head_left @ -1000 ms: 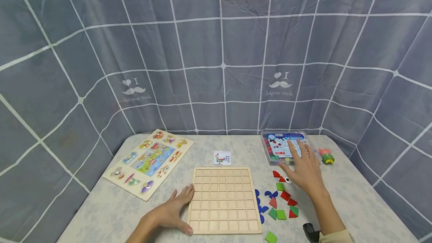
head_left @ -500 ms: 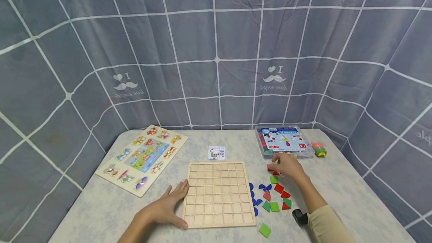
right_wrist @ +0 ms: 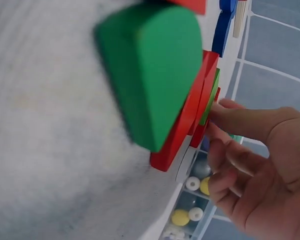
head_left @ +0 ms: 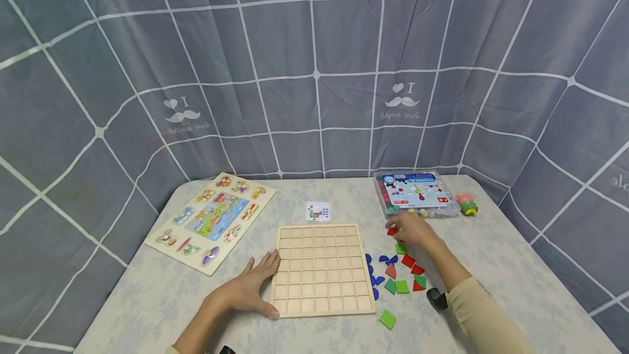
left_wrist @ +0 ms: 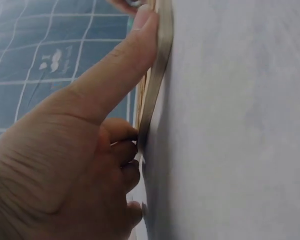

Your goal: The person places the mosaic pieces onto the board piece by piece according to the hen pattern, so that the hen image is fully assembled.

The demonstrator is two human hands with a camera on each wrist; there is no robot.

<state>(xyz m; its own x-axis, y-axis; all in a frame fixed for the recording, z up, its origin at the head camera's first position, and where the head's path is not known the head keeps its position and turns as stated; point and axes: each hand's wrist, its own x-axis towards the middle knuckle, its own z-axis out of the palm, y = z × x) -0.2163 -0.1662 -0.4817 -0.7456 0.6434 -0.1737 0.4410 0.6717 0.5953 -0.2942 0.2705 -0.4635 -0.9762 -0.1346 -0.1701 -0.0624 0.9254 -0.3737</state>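
My left hand (head_left: 248,288) lies along the left edge of the wooden board (head_left: 323,270), fingers spread wide, thumb at the board's near left corner. In the left wrist view the thumb rests against the rim, and the board, seen nearly edge-on, runs off the top of the frame. My right hand (head_left: 415,229), fingers bent and drawn narrow, reaches down to a red piece (head_left: 391,232) just right of the board's far right corner; the fingertips cover part of it, and I cannot tell whether they hold it or only touch it. The right wrist view leaves this unsettled, since a green wedge (right_wrist: 155,75) and more pieces stand before the fingertips. Right of the board lie blue half-rounds (head_left: 380,280), some against its edge, where I cannot tell if the board covers part of them; farther right is a green square (head_left: 402,287). Beyond the board lies a small card (head_left: 318,211), its drawing too small to make out fully; beyond and to the right stands a plastic box (head_left: 417,196). A picture puzzle (head_left: 211,224) lies left of the board. A black object (head_left: 227,350), left of the board's near edge, is mostly cut off.
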